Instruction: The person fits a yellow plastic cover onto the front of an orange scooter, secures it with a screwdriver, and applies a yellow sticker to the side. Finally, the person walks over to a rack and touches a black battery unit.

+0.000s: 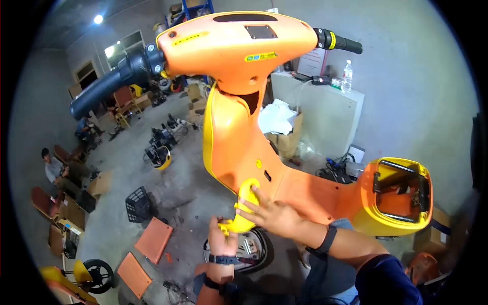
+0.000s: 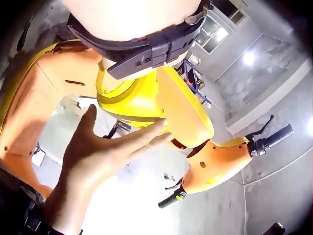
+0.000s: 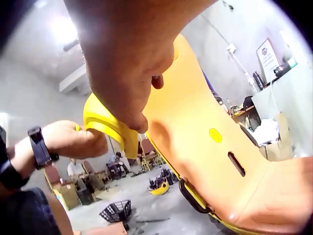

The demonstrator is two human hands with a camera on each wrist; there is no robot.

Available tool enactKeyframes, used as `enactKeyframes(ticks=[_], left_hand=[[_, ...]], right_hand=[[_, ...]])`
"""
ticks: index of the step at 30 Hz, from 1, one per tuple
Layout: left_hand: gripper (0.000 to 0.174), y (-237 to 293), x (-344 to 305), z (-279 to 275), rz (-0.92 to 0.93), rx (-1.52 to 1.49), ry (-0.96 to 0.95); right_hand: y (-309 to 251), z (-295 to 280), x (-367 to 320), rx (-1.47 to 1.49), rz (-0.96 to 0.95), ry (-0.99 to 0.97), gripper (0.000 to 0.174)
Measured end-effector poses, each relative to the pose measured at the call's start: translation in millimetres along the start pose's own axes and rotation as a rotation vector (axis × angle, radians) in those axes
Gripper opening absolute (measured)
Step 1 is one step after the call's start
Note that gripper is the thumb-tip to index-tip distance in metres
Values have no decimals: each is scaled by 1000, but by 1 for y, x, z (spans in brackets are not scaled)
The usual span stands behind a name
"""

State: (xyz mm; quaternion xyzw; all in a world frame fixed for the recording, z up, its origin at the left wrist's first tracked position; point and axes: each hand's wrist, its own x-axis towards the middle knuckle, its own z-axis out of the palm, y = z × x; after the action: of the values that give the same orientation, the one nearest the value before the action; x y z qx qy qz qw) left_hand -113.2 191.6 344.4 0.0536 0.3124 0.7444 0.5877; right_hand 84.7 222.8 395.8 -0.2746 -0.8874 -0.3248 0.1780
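A curved yellow plastic cover [image 1: 247, 206] sits beside the orange scooter body [image 1: 239, 134], close to the lower edge of its front panel. My left hand [image 1: 222, 243] grips the cover's lower end; the fingers partly hide that end. From the other side, my right hand [image 1: 278, 218] reaches over with fingers spread and fairly straight, the fingertips at the cover's face. In the left wrist view the right hand [image 2: 98, 156] has thumb and fingers extended near the yellow cover [image 2: 129, 103]. The right wrist view shows the left hand [image 3: 73, 142] holding the cover [image 3: 105, 120].
Orange panels [image 1: 154, 239] and a black basket [image 1: 140, 204] lie on the floor at left. Below my hands is a round dark-rimmed part [image 1: 262, 254]. A grey cabinet [image 1: 325, 109] stands behind the scooter. Handlebar grips [image 1: 109, 89] jut out above. A person [image 1: 55, 168] sits far left.
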Motion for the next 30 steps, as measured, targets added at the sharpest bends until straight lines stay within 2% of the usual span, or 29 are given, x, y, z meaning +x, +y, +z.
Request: enactKeyframes(ticks=[2,3,4,7,10,12,13,14,15,16,18,23,26,28,30], left_hand=[[21,18,-7,-5,-87,147,156],[22,20,-4,-15,-60,120,157],[24,29,-5,-23,-131,103,38],[23,46,-22,-17,-221,120,15],[27,55,-29,-5,-98,332,55],[32,58,-13,-28,162,506,94],[33,62,-1,-48,249,460,52],[33,67,0,-48,247,452,49],[31,70,1,-49,239,397,42],[30,71,3,-49,232,343,34],[32,67,6,-50,216,383,34],[33,54,13,-36,168,393,42],[32,49,17,-33,171,432,42],[33,49,22,-35,167,445,58],[33,48,24,-39,140,496,58]], right_hand=[[-4,9,7,70,-132,76,76],[-6,7,7,88,-160,81,75],[-7,1,8,153,-199,70,71],[-17,8,12,249,-188,196,66],[-21,9,17,314,-97,181,61],[-5,4,18,287,6,21,69],[10,-1,17,468,132,-13,77],[23,0,16,613,293,59,84],[37,-5,18,743,435,212,89],[50,-2,18,783,607,256,98],[74,-12,25,871,779,473,112],[125,-8,53,843,894,698,119],[141,9,68,903,886,776,121],[143,17,75,935,916,750,121],[144,28,85,923,862,806,121]])
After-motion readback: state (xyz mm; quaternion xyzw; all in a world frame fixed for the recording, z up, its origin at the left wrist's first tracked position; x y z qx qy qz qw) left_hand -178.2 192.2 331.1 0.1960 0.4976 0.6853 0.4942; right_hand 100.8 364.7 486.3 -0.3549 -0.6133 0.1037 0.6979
